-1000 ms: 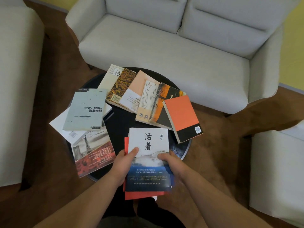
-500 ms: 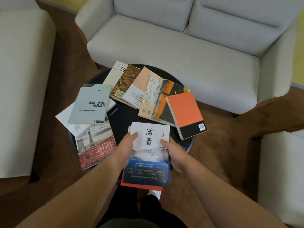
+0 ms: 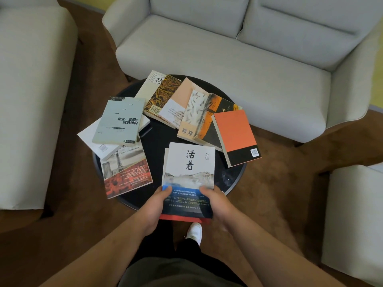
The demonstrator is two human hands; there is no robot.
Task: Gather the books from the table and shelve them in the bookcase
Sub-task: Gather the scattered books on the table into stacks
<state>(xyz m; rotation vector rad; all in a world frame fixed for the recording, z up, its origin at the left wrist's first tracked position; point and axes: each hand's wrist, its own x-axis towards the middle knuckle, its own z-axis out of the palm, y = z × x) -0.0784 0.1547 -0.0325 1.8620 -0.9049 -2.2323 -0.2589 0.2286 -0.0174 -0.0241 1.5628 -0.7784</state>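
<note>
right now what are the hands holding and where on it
A small stack of books with a white cover on top: the left hand grips its near left edge, the right hand its near right edge.

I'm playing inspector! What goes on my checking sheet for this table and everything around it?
Surface: round black table, mostly covered by books.
Job's things: stack with a red book at the bottom, overhanging the near edge; grey-green book and tower-cover book on the left; orange book on the right; fanned books at the far side. Bookcase not in view.
Clutter: nothing seen.
Grippers: left hand and right hand grip the stack's near end.
Cables: nothing seen.
Surroundings: pale sofa behind the table, another pale seat to the left, brown carpet.
</note>
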